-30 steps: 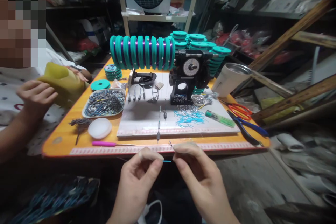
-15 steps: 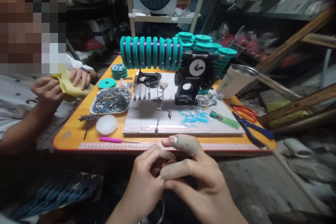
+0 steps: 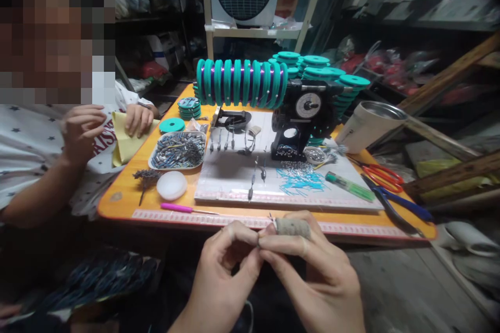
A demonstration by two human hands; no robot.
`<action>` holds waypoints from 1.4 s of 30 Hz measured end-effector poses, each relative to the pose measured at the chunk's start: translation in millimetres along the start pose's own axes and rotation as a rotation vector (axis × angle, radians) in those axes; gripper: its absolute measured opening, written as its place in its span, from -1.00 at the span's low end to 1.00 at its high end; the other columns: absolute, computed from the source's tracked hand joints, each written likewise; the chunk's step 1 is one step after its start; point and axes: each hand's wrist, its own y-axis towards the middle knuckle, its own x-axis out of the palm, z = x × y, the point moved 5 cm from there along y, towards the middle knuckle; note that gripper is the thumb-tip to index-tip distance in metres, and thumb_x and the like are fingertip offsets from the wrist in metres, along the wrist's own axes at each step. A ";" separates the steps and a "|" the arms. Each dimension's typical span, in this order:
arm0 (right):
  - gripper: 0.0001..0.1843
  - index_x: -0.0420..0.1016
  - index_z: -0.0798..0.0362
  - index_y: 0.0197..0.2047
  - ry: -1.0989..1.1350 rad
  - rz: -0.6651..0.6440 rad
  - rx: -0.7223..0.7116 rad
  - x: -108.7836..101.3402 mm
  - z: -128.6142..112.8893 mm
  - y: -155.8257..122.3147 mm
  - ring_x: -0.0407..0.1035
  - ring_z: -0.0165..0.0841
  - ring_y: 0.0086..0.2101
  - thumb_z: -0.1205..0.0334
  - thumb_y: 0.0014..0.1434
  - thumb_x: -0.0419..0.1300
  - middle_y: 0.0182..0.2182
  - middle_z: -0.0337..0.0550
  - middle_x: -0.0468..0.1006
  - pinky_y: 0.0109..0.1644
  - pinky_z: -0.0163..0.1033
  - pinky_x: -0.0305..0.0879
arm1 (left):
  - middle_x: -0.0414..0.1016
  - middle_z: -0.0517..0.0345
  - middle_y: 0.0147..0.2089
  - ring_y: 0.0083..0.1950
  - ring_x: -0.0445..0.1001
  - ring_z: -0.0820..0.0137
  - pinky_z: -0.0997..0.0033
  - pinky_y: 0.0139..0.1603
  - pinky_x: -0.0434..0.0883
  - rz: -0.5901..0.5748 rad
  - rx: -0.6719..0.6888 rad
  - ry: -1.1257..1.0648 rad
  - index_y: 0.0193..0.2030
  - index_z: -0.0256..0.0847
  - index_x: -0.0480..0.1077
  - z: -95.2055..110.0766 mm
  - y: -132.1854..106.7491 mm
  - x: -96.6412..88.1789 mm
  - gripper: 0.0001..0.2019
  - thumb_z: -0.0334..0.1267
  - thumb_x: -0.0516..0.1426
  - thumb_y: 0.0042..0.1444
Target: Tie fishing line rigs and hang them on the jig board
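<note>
Head camera: an orange table [image 3: 127,190] spreads beyond both hands, with a pale board [image 3: 219,187] lying on it. A row of green spools [image 3: 241,83] runs left to right above the board's far side. At the near edge, the right hand [image 3: 322,270] comes in from the right and the left hand [image 3: 221,273] from the left, their fingertips meeting in the middle. Pliers [image 3: 408,207] lie on the right, nearer the right hand; a pink-handled tool [image 3: 176,208] lies left to right, nearer the left hand.

Smallest is a dark thread end [image 3: 271,217], poking up past the grey wrap [image 3: 294,229] on a right finger. Its axis leans far and slightly left. The right hand is nearer to it and appears to hold it in a narrow pinch; its lower part is hidden. The left thumb and forefinger also pinch narrowly, but what sits between them is too small to make out. The key relation, I judge, is pinch against pinch, tip to tip.
</note>
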 end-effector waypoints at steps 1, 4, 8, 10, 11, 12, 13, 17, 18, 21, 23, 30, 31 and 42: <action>-0.83 0.55 -0.03 -0.21 0.014 0.003 0.002 0.8 0.2 -0.2 0.41 -0.49 -0.20 0.45 0.19 0.28 -0.28 -0.26 0.56 -0.11 -0.38 0.44 | 0.42 0.17 -0.36 -0.30 0.47 0.58 0.60 -0.12 0.52 0.012 0.015 0.006 -0.34 -0.30 0.41 0.9 1.0 -0.9 -0.78 -0.16 0.25 0.13; -0.85 0.58 -0.06 -0.26 0.122 0.024 0.072 4.6 5.4 -3.5 0.47 -0.51 -0.24 0.41 0.19 0.30 -0.31 -0.30 0.59 -0.10 -0.43 0.45 | 0.39 0.18 -0.40 -0.29 0.46 0.58 0.66 -0.18 0.49 0.038 0.051 0.035 -0.37 -0.29 0.42 0.5 2.6 -4.9 -0.77 -0.16 0.22 0.16; -0.96 0.62 -0.06 -0.29 0.460 0.156 0.337 12.1 25.3 -15.8 0.54 -0.48 -0.21 0.29 0.19 0.33 -0.30 -0.25 0.63 -0.07 -0.46 0.49 | 0.42 0.19 -0.40 -0.33 0.45 0.61 0.75 -0.34 0.40 0.119 0.190 0.138 -0.32 -0.25 0.47 3.2 -0.1 -12.0 -0.86 -0.22 0.20 0.18; -0.96 0.61 -0.01 -0.30 0.644 0.215 0.460 18.6 33.5 -22.2 0.54 -0.48 -0.24 0.23 0.16 0.36 -0.28 -0.20 0.62 -0.10 -0.45 0.51 | 0.47 0.20 -0.37 -0.32 0.48 0.62 0.76 -0.31 0.42 0.146 0.282 0.204 -0.31 -0.22 0.50 8.8 -1.7 -11.8 -0.93 -0.29 0.21 0.17; -0.91 0.60 0.02 -0.31 0.722 0.226 0.505 22.4 35.8 -24.2 0.53 -0.49 -0.28 0.21 0.14 0.38 -0.28 -0.18 0.61 -0.14 -0.45 0.51 | 0.49 0.21 -0.36 -0.30 0.50 0.62 0.76 -0.27 0.45 0.142 0.325 0.228 -0.29 -0.20 0.51 12.2 -2.3 -10.1 -0.96 -0.34 0.22 0.16; -0.88 0.58 0.04 -0.32 0.788 0.229 0.542 26.0 36.9 -25.5 0.51 -0.50 -0.31 0.19 0.12 0.39 -0.27 -0.17 0.59 -0.17 -0.46 0.51 | 0.50 0.23 -0.34 -0.28 0.52 0.63 0.76 -0.23 0.46 0.132 0.365 0.245 -0.28 -0.17 0.52 15.7 -2.6 -7.9 -0.95 -0.37 0.22 0.16; -0.85 0.56 0.06 -0.32 0.841 0.231 0.570 29.1 37.4 -26.3 0.49 -0.52 -0.34 0.19 0.11 0.40 -0.26 -0.17 0.57 -0.19 -0.46 0.51 | 0.51 0.25 -0.33 -0.27 0.54 0.65 0.76 -0.20 0.47 0.122 0.394 0.257 -0.25 -0.13 0.53 18.7 -2.9 -5.6 -0.90 -0.41 0.21 0.15; -0.80 0.51 0.09 -0.34 0.977 0.216 0.633 36.6 36.6 -27.7 0.41 -0.58 -0.37 0.15 0.14 0.38 -0.24 -0.18 0.51 -0.20 -0.52 0.46 | 0.48 0.28 -0.33 -0.30 0.52 0.68 0.79 -0.24 0.47 0.117 0.419 0.292 -0.23 -0.09 0.54 22.0 -3.6 -1.1 -0.84 -0.45 0.22 0.13; -0.80 0.50 0.09 -0.34 1.005 0.209 0.647 37.9 36.8 -28.4 0.40 -0.60 -0.37 0.15 0.15 0.37 -0.24 -0.19 0.50 -0.20 -0.53 0.45 | 0.47 0.26 -0.33 -0.31 0.52 0.67 0.78 -0.26 0.47 0.120 0.408 0.307 -0.24 -0.11 0.55 20.4 -3.9 -1.4 -0.86 -0.44 0.23 0.13; -0.83 0.53 0.07 -0.33 1.072 0.181 0.675 41.1 37.9 -30.7 0.37 -0.62 -0.34 0.16 0.17 0.35 -0.22 -0.21 0.47 -0.17 -0.55 0.42 | 0.42 0.21 -0.33 -0.33 0.49 0.61 0.74 -0.37 0.46 0.151 0.365 0.359 -0.25 -0.14 0.57 14.1 -5.6 -4.8 -0.91 -0.39 0.24 0.13; -0.86 0.56 0.05 -0.31 1.094 0.165 0.693 42.4 38.6 -32.0 0.37 -0.61 -0.33 0.16 0.18 0.35 -0.21 -0.21 0.47 -0.14 -0.53 0.42 | 0.39 0.19 -0.34 -0.34 0.47 0.60 0.72 -0.41 0.43 0.173 0.372 0.424 -0.25 -0.15 0.58 13.1 -7.2 -6.3 -0.92 -0.36 0.24 0.12; -0.83 0.58 0.03 -0.27 1.111 0.141 0.774 45.8 37.6 -34.5 0.38 -0.55 -0.30 0.11 0.15 0.37 -0.19 -0.19 0.46 -0.17 -0.48 0.41 | 0.33 0.23 -0.40 -0.41 0.35 0.65 0.75 -0.50 0.31 0.206 0.489 0.597 -0.30 -0.15 0.55 25.0 -8.7 -2.0 -0.93 -0.40 0.24 0.10; -0.83 0.59 0.02 -0.26 1.117 0.138 0.777 46.3 37.1 -34.7 0.37 -0.57 -0.32 0.11 0.15 0.36 -0.19 -0.19 0.46 -0.18 -0.49 0.41 | 0.33 0.23 -0.40 -0.42 0.35 0.65 0.75 -0.50 0.31 0.208 0.495 0.603 -0.30 -0.16 0.55 25.7 -8.5 -1.7 -0.92 -0.40 0.24 0.10; -0.78 0.53 0.09 -0.33 1.116 0.157 0.847 48.8 38.1 -39.0 0.37 -0.49 -0.15 0.11 0.15 0.38 -0.17 -0.15 0.45 -0.04 -0.44 0.37 | 0.32 0.25 -0.40 -0.42 0.34 0.64 0.72 -0.50 0.32 0.216 0.524 0.594 -0.29 -0.13 0.54 26.2 -9.3 -3.7 -0.89 -0.43 0.23 0.10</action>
